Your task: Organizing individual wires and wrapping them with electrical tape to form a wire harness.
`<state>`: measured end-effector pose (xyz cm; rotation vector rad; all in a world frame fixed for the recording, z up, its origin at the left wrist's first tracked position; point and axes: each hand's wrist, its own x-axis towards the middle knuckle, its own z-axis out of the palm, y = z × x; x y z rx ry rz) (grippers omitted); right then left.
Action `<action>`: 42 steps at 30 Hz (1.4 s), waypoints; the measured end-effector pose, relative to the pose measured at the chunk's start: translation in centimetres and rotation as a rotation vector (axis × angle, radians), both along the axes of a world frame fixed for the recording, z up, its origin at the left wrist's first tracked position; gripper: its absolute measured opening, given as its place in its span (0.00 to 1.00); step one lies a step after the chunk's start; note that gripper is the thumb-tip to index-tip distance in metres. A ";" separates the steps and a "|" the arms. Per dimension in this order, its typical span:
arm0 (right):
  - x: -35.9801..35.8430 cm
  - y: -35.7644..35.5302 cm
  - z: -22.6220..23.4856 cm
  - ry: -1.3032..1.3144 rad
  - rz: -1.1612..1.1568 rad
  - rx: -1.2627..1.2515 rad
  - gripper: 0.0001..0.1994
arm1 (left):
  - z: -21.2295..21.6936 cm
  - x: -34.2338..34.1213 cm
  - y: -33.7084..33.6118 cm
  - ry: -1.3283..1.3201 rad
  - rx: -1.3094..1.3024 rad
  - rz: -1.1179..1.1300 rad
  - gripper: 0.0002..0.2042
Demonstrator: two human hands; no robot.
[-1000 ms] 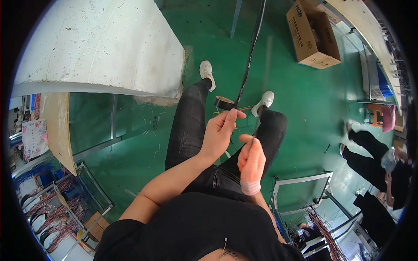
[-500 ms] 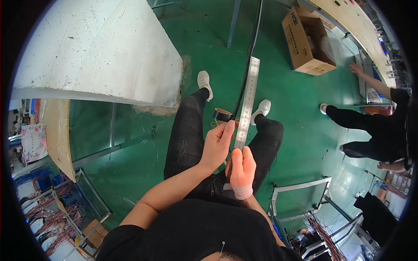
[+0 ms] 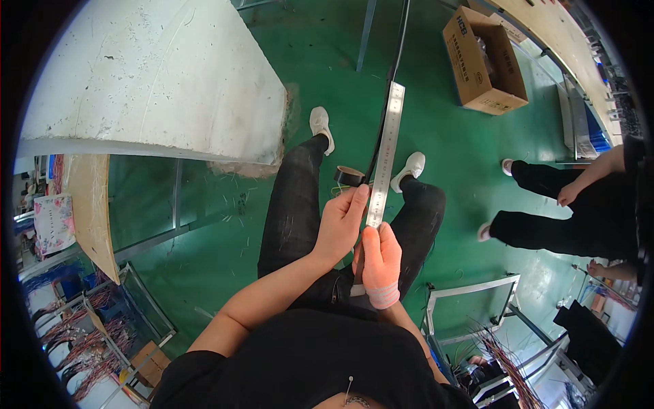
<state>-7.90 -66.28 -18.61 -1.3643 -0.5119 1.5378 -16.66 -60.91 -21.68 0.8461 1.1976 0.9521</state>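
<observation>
My bare left hand is closed, thumb uppermost, on the black cable, which runs up and away past the top edge. In an orange glove, my right hand pinches the near end of a steel ruler. The ruler lies along the cable's right side, its far end beside a thicker black part of the cable. A roll of black tape is just beyond my left fingers; what supports it is hidden. Below my hands a brownish strip with a pale end shows partly; its kind is unclear.
A white concrete block fills the upper left. At the upper right, an open cardboard box stands on the green floor by a workbench. A co-worker in black is at the right. Metal frames and wire bundles flank me.
The ruler and my gloved hand have shifted slightly up and away. The co-worker's arm has drawn back from near the box, and one of their feet has moved left.
</observation>
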 end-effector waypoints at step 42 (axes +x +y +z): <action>31.7 50.4 -1.7 -0.446 -0.157 0.510 0.14 | -3.6 -3.7 -1.2 0.569 0.274 -0.094 0.15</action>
